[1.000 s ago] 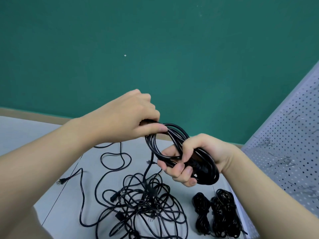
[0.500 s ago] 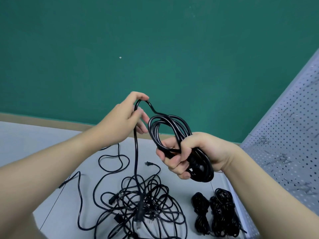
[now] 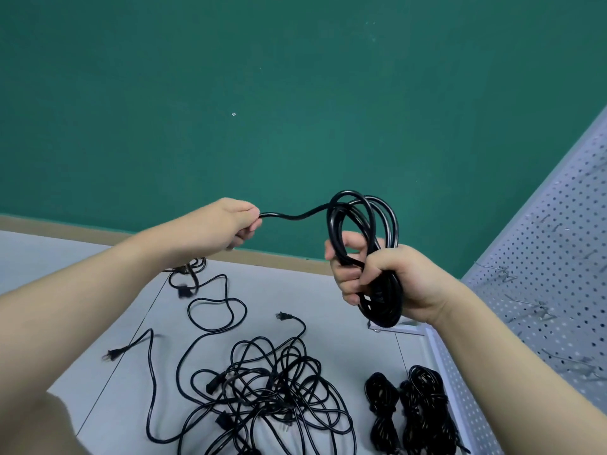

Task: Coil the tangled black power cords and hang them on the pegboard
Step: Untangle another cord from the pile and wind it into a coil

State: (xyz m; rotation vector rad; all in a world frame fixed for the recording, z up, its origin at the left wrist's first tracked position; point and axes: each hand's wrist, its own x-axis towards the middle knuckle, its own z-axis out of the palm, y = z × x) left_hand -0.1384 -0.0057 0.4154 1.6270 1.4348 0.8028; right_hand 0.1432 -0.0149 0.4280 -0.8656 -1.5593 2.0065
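Note:
My right hand (image 3: 387, 277) grips a black power cord coil (image 3: 364, 221) of several loops, held up in the air above the table. A free stretch of the same cord runs left from the coil to my left hand (image 3: 230, 224), which pinches it between thumb and fingers. Below on the grey table (image 3: 328, 300) lies a tangled heap of black cords (image 3: 262, 399) with loose plugs. Two finished cord bundles (image 3: 410, 412) lie side by side at the lower right. The white pegboard (image 3: 558, 257) with metal hooks stands at the right.
A green wall (image 3: 295, 93) rises behind the table, with a tan strip along the table's far edge. Loose cord loops and a plug (image 3: 113, 353) spread over the table's left part. A small metal bracket (image 3: 394, 326) sits at the pegboard's foot.
My left hand has moved left and away from the coil, drawing a stretch of cord out sideways. My right hand has lifted the coil higher.

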